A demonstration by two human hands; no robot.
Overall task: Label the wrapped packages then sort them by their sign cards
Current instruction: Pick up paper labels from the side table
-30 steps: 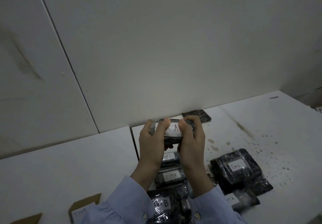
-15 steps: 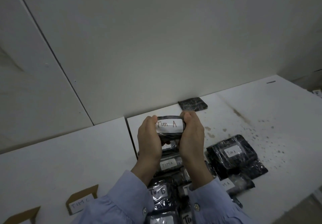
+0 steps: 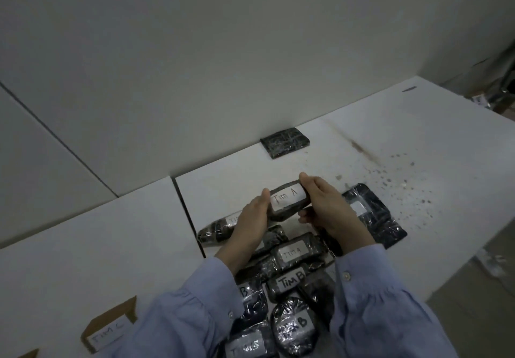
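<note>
Single view: wide-angle cam on the person's head, above and behind the forearms, pitched forward and down across the white table [image 3: 404, 123] toward the wall [image 3: 250, 51], which fills the upper half of frame. Close range: left hand [image 3: 250, 221] and right hand [image 3: 331, 212] gripping the Tim A package [image 3: 287, 200] sit mid-frame, blue sleeves [image 3: 376, 302] crowd the bottom edge. Table's right edge and some floor [image 3: 473, 288] show at far right.
</note>
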